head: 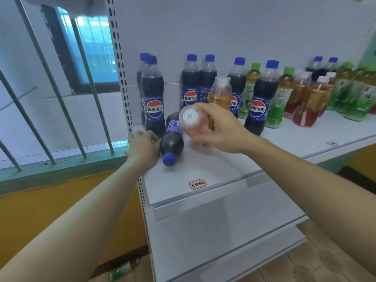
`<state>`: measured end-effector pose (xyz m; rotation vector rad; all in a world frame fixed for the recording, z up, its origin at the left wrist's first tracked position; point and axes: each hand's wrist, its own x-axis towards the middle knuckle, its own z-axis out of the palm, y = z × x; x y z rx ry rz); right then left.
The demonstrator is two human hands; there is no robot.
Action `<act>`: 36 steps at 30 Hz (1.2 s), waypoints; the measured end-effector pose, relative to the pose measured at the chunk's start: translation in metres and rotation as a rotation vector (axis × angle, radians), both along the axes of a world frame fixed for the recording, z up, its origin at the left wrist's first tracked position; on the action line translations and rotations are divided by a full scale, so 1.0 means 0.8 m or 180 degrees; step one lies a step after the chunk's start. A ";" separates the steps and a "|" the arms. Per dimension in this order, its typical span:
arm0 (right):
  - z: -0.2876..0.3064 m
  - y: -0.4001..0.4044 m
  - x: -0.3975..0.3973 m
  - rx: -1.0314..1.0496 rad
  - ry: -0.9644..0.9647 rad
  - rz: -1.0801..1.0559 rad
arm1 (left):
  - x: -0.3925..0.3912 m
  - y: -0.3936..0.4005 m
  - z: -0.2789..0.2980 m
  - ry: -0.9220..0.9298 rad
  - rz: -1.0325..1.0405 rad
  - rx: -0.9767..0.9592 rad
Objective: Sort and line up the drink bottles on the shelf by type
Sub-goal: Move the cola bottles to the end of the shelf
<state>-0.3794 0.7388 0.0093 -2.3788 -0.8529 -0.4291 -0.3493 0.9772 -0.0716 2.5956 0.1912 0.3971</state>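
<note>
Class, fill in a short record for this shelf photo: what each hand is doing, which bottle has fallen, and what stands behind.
left hand: rests beside the fallen cola bottle
right hand: grips a white-capped tea bottle, cap toward the camera
fallen: one cola bottle, on its side
standing: cola, green tea, red-label tea, mixed
shelf: white, handwritten label at front

Pepsi logo with 百事可乐 reads on three upright cola bottles: left Pepsi bottle (153, 94), middle Pepsi bottle (190, 82), right Pepsi bottle (262, 94). Red-bordered sticker (197, 184) on shelf front edge (203, 202), handwritten, roughly 可乐瓶. Green tea bottle (364, 92), far right of sticker, shows 绿. Other labels unreadable.
</note>
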 end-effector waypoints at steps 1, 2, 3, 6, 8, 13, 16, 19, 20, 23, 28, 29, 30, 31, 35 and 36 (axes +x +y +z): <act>0.002 0.005 0.002 0.0317 0.0129 -0.0167 | 0.000 0.000 -0.002 0.0007 0.0059 -0.0062; 0.004 0.009 0.005 0.0561 0.0244 -0.0304 | 0.000 0.000 -0.003 0.0021 0.0148 -0.0142; 0.004 0.014 0.008 0.0730 0.0293 -0.0438 | 0.000 0.000 -0.004 0.0041 0.0253 -0.0212; 0.003 0.025 0.022 0.1019 0.0336 -0.0835 | 0.001 -0.001 -0.005 0.0115 0.0431 -0.0435; 0.002 0.029 0.031 0.1099 0.0326 -0.1161 | 0.003 -0.001 -0.006 0.0171 0.0372 -0.0587; 0.002 0.028 0.044 0.1013 0.0221 -0.1571 | 0.002 0.000 -0.003 0.0552 0.0307 -0.0712; 0.001 0.026 0.045 0.1012 0.0168 -0.1535 | 0.001 0.000 -0.001 0.0605 0.0253 -0.0706; -0.003 0.020 0.041 0.0993 0.0116 -0.1483 | 0.001 0.000 -0.001 0.0622 0.0262 -0.0710; -0.005 0.018 0.039 0.0975 0.0070 -0.1489 | 0.001 0.001 -0.002 0.0621 0.0273 -0.0714; -0.021 0.009 0.031 0.1084 -0.0085 -0.1535 | 0.003 0.002 -0.004 0.0623 0.0317 -0.0767; -0.049 0.020 -0.001 0.0403 -0.1102 -0.0712 | 0.006 0.003 -0.007 0.0602 0.0378 -0.0872; -0.050 0.029 -0.007 -0.0041 -0.1021 -0.0415 | 0.006 0.003 -0.007 0.0603 0.0380 -0.0871; -0.050 0.039 -0.010 -0.0545 -0.0877 -0.0182 | 0.006 0.003 -0.007 0.0607 0.0383 -0.0869; -0.050 0.048 -0.009 -0.1043 -0.0777 -0.0023 | 0.005 0.003 -0.007 0.0610 0.0382 -0.0862; -0.042 0.072 0.003 -0.1753 -0.0695 0.0284 | 0.003 0.002 -0.007 0.0638 0.0355 -0.0821; -0.039 0.073 0.006 -0.1723 -0.0691 0.0367 | 0.003 0.003 -0.007 0.0639 0.0353 -0.0828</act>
